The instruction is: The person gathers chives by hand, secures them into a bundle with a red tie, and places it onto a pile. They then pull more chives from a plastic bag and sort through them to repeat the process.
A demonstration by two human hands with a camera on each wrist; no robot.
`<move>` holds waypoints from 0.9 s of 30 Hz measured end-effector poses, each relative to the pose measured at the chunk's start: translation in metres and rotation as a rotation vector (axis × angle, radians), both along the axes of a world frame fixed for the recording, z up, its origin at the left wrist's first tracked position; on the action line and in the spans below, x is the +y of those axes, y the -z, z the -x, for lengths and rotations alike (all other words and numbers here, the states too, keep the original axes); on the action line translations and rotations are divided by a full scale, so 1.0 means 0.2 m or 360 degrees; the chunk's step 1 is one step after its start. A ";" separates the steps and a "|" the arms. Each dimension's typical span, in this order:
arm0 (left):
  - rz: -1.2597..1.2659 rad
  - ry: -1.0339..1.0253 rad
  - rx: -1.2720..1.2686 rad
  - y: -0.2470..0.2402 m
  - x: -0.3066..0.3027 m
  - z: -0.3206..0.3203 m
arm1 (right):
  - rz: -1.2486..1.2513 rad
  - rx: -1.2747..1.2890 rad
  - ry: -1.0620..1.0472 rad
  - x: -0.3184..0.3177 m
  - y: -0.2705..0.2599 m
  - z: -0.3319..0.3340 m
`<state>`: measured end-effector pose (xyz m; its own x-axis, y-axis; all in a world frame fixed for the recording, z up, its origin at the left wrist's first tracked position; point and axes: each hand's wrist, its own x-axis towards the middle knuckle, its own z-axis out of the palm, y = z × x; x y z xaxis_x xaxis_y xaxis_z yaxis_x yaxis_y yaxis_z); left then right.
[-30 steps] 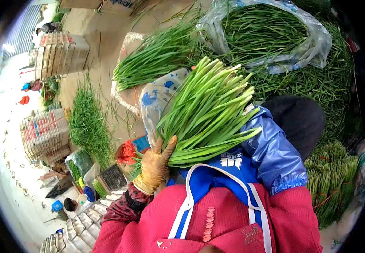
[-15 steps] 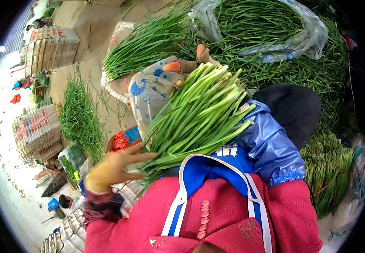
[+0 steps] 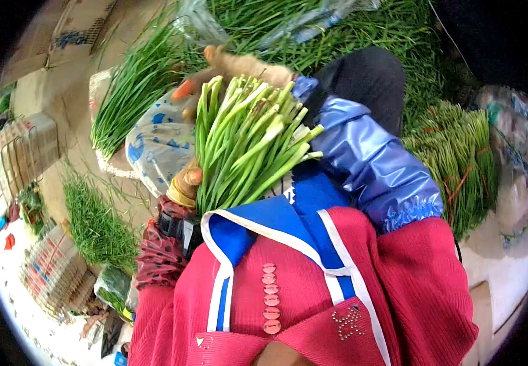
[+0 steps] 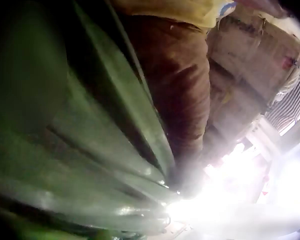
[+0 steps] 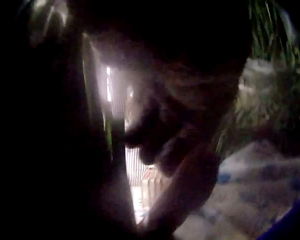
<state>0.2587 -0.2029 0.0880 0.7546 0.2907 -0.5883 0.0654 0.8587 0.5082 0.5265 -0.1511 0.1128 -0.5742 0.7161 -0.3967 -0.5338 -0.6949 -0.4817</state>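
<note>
A thick bunch of garlic chives (image 3: 246, 140) stands in front of the chest in the head view, pale cut ends upward. My left hand (image 3: 185, 185), in a yellowish glove, grips its left side low down, thumb at the front. In the left wrist view, broad green leaves (image 4: 100, 135) lie close beside a brown gloved finger (image 4: 175, 85). Behind the cut ends, my right hand (image 3: 255, 67) reaches left in a brown glove with orange fingertips, fingers extended and spread. The right wrist view is dark, with gloved fingers (image 5: 175, 145) in silhouette.
Loose chives (image 3: 136, 91) lie on a mat at the upper left; more chives (image 3: 264, 15) lie in a plastic bag ahead. Tied bunches (image 3: 453, 158) stand at the right. A loose pile (image 3: 96, 216) and crates (image 3: 29, 149) are on the floor at the left.
My left hand came off the leaves, then took hold of the bunch lower left. The bunch now stands more upright. My right hand has come into view behind the cut ends. The head view has turned right.
</note>
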 end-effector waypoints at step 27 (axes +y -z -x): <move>0.0332 -0.0197 -0.0137 0.05 -0.10 0.13 | -0.0750 -0.3741 0.0768 -0.41 -0.32 -1.14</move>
<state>0.2321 -0.2239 0.0774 0.7709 0.2629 -0.5802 -0.0824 0.9444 0.3184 0.7539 -0.2339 0.1767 0.5303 0.7966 0.2901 0.8435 -0.4612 -0.2755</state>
